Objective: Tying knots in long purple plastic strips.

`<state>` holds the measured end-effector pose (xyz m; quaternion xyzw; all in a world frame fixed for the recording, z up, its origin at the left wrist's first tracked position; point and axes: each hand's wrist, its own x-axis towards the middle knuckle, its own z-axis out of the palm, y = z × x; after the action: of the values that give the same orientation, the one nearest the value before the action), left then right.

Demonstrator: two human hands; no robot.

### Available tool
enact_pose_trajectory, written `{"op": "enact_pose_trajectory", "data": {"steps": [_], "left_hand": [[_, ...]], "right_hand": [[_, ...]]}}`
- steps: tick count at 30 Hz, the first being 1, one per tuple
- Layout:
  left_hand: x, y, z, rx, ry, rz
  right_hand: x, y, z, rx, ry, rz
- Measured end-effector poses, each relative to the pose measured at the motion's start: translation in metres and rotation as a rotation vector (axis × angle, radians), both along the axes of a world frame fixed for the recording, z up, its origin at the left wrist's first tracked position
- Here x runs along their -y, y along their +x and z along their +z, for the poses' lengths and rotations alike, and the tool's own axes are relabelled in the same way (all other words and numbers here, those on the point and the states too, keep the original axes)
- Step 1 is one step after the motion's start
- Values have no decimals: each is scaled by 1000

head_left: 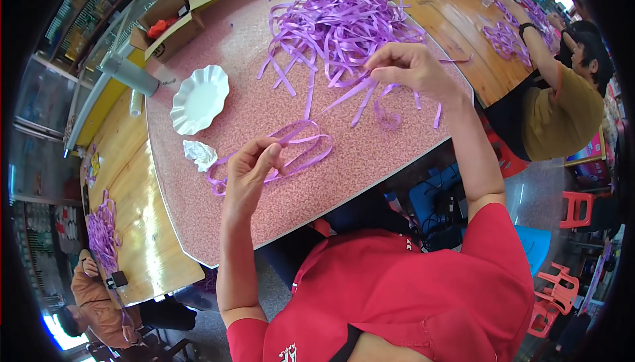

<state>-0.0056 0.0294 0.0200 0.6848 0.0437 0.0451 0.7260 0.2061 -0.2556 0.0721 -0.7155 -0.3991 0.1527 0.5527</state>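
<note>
A narrow purple ribbon (345, 97) stretches slantwise between my two hands above the pink speckled table. My right hand (418, 72) is closed, its thumb and fingertips pinching the ribbon near the loose pile. Lower and to the left, my left hand (245, 171) has curled fingers closed on the ribbon; its exact grip is partly hidden. Long flat loops of purple ribbon (323, 144) spread out behind and around that hand, on or just over the tabletop. At the far side lies a big tangled heap of purple ribbons (347, 25), with several loose ends trailing toward me.
Left of the ribbons stand a white scalloped dish (200, 99) and a crumpled white tissue (200, 154). A grey-green bottle (132, 74) and an open cardboard box (173, 28) are at the far left. Other people with purple ribbons sit at wooden tables on both sides.
</note>
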Motion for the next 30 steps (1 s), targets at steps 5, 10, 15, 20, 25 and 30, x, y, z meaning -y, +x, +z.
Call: {"op": "enact_pose_trajectory", "data": {"steps": [5,10,15,20,25,30], "left_hand": [[-25,-23,-9,-61,73,114],[-3,-18,-6,-76,103,99],[18,-7,-2,-56,40,-30],[9,-11,-5,-82,93,-2],[1,-15,-5,-69,106,-25],[0,-16,-13,15,78,89]], "right_hand": [[22,18,-9,80,-138,-216],[-14,-24,-29,1011,-306,-268],[-88,-103,-44,292,158,157],[-98,-113,-49,280,128,101],[-97,-108,-51,359,102,101],[-93,-106,-47,367,136,42]]}}
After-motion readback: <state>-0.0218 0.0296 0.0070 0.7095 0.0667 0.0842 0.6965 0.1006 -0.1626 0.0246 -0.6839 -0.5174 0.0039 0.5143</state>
